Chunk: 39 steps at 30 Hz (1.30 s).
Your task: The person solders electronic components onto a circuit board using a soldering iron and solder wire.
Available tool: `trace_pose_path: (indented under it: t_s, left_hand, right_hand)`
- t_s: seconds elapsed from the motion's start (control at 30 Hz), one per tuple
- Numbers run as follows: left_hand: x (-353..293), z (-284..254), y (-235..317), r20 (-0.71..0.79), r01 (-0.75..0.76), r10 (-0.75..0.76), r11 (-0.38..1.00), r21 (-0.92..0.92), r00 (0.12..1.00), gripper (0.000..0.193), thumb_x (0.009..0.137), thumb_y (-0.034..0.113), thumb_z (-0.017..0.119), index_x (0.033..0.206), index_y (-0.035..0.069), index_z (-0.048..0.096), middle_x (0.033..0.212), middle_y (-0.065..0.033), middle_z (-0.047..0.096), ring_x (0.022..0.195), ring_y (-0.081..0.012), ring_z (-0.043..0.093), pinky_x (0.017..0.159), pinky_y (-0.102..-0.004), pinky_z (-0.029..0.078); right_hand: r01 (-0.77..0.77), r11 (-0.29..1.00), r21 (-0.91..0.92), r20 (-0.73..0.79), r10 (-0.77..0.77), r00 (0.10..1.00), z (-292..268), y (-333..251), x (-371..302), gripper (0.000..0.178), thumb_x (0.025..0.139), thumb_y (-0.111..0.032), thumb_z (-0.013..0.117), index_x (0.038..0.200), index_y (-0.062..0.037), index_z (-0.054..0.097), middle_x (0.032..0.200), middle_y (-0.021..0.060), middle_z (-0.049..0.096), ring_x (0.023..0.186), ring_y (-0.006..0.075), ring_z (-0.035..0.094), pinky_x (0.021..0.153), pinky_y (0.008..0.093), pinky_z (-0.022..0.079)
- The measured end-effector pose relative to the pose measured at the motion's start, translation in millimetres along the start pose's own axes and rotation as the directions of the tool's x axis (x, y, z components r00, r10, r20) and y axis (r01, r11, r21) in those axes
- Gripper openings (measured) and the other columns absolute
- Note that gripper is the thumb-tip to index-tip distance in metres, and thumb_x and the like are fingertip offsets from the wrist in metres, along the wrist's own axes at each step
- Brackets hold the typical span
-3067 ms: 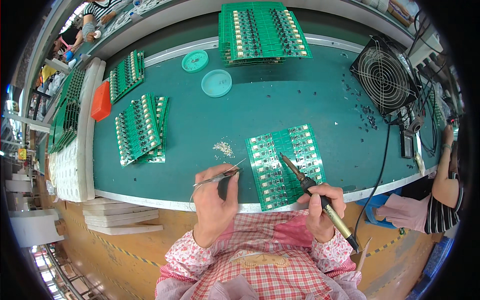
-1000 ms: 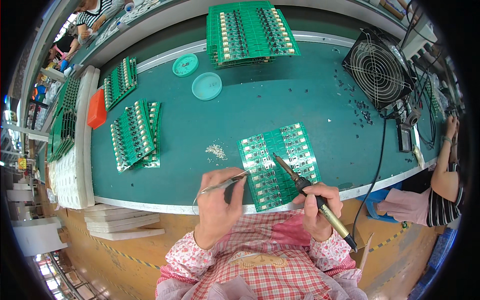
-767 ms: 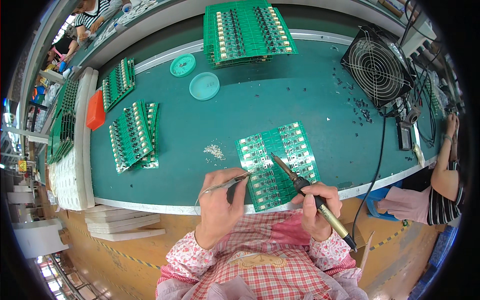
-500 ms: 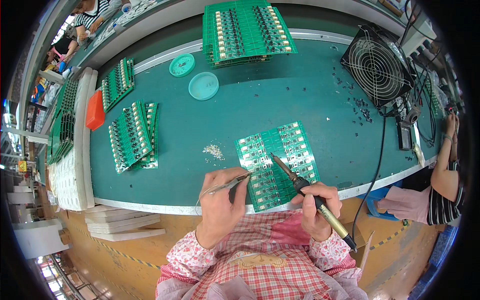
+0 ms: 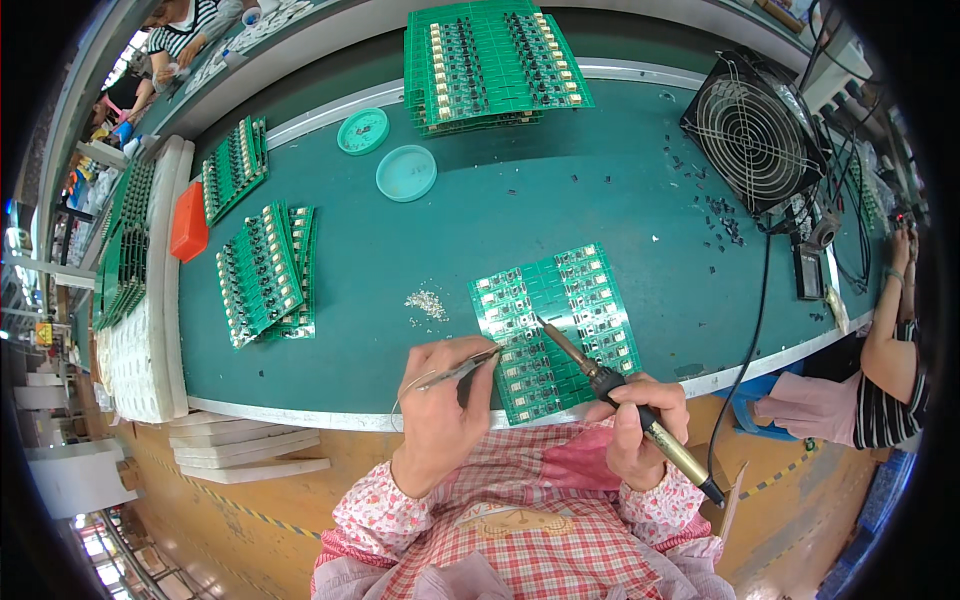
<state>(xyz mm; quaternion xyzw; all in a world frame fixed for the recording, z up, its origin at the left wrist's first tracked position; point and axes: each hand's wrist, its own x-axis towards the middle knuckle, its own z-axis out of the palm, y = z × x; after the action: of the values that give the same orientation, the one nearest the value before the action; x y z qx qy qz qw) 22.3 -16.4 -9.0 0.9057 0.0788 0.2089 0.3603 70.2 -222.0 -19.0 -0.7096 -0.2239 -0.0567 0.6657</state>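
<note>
A green circuit board panel [image 5: 552,300] with rows of small parts lies near the table's front edge. My right hand [image 5: 640,425] is closed round a soldering iron [image 5: 662,440]; its tip is over the panel's left rows, and I cannot tell if it touches. My left hand [image 5: 442,400] pinches a pair of metal tweezers [image 5: 455,374], with their points at the panel's left edge. A thin wire-like strand curves beside that hand. Left of the panel lies a small heap of tiny pale parts [image 5: 427,305].
Stacked board panels stand at the back [image 5: 500,70] and left [image 5: 262,270]. Two turquoise dishes [image 5: 407,173] and a red box [image 5: 188,222] sit at the back left. A fan [image 5: 750,130], loose black parts [image 5: 722,220] and the iron's cord [image 5: 757,340] are at right. Co-workers appear at the sides.
The soldering iron's tip has moved slightly left and toward me, and my right hand has shifted a little to the right. The left hand with the tweezers stays nearly still.
</note>
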Motion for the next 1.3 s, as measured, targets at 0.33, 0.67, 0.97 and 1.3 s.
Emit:
trace_pose_path:
  t_s: [0.33,0.67,0.97,1.3]
  left_hand:
    - [0.1,-0.8,-1.1,0.004,-0.015,0.015,1.0,-0.001,1.0,0.018,0.082,-0.004,0.071,0.099,0.002,0.067,0.1,-0.011,0.072,0.09,-0.0284,0.065,0.08,-0.0361,0.051]
    - [0.4,-1.1,-1.5,0.003,-0.023,0.023,1.0,-0.008,1.0,0.017,0.083,-0.002,0.071,0.099,0.002,0.068,0.1,-0.0106,0.072,0.09,-0.029,0.064,0.08,-0.0366,0.05]
    - [-0.7,1.1,-2.5,-0.026,-0.024,0.024,1.0,-0.014,0.999,0.02,0.081,-0.002,0.073,0.1,0.005,0.07,0.099,-0.0068,0.071,0.086,-0.029,0.063,0.079,-0.0372,0.048]
    - [-0.5,-0.6,-2.9,-0.006,-0.025,0.025,1.0,-0.001,1.0,0.017,0.083,-0.001,0.071,0.099,0.003,0.069,0.101,-0.0096,0.072,0.09,-0.0293,0.064,0.08,-0.0375,0.05]
  right_hand:
    - [0.154,0.986,0.06,0.032,-0.156,0.987,-0.6,-0.1,1.6,0.013,0.091,-0.008,0.065,0.1,-0.0016,0.061,0.068,0.0077,0.071,0.057,0.0164,0.066,0.055,0.03,0.053]
    - [0.239,0.966,0.097,0.047,-0.244,0.969,-1.3,-0.2,3.4,0.014,0.09,-0.004,0.064,0.103,0.0,0.06,0.07,0.0109,0.072,0.058,0.0177,0.067,0.054,0.0296,0.054]
    - [0.227,0.971,0.079,0.076,-0.233,0.969,-1.0,-0.4,4.1,0.015,0.089,-0.004,0.065,0.103,0.0,0.06,0.072,0.0113,0.073,0.06,0.0196,0.069,0.055,0.0304,0.055]
    - [0.071,0.997,0.018,0.163,-0.073,0.984,-3.6,-5.5,6.1,0.014,0.088,-0.004,0.067,0.101,-0.0032,0.062,0.07,0.0072,0.072,0.059,0.0182,0.069,0.056,0.0324,0.054]
